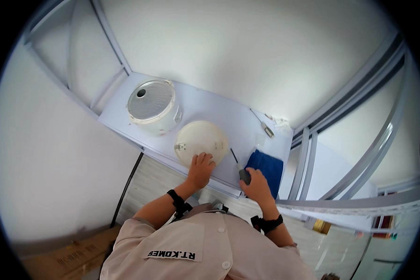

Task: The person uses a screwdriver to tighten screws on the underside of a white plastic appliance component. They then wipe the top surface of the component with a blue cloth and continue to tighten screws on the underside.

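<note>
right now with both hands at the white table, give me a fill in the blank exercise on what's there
1. The left hand rests on the round cream ____ lying on the white table.
2. The right hand grips the handle of a ____, its shaft pointing toward the cream piece.
3. Beside the right hand lies a folded cloth coloured ____.
4. The rice cooker body stands farther from the person, to the ____ of the cream piece.

Missing words: cover; screwdriver; blue; left
</note>
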`<act>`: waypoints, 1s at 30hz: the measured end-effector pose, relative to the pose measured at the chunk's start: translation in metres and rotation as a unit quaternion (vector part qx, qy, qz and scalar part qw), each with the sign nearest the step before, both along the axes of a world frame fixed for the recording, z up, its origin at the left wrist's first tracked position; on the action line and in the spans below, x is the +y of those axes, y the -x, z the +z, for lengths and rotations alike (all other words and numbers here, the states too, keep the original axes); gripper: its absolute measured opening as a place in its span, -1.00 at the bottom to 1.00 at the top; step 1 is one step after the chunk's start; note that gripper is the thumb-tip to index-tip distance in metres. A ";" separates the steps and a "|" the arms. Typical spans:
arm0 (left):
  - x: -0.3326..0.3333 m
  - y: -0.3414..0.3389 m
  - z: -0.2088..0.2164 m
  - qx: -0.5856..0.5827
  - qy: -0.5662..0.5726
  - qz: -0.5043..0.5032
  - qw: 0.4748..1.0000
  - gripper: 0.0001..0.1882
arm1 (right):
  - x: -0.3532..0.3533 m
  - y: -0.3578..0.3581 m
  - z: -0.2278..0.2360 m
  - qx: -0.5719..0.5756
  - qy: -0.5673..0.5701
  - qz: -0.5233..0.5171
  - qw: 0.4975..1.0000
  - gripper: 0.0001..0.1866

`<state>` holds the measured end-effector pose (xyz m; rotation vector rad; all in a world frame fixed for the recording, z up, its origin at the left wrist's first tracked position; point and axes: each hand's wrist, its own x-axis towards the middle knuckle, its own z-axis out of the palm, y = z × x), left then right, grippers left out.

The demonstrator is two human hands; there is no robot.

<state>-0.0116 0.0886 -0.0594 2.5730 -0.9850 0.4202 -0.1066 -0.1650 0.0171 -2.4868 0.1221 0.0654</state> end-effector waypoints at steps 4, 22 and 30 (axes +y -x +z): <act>-0.007 0.003 -0.015 -0.030 -0.006 0.055 0.998 -0.81 | -0.009 0.007 -0.011 0.048 -0.011 0.035 0.998 -0.39; 0.029 0.015 0.032 0.093 0.108 -0.017 0.990 -0.85 | 0.004 -0.008 -0.027 0.041 0.036 0.049 0.997 -0.44; 0.105 0.004 0.095 0.292 0.309 -0.087 0.901 -0.81 | 0.075 -0.039 -0.037 0.052 0.087 0.009 0.995 -0.39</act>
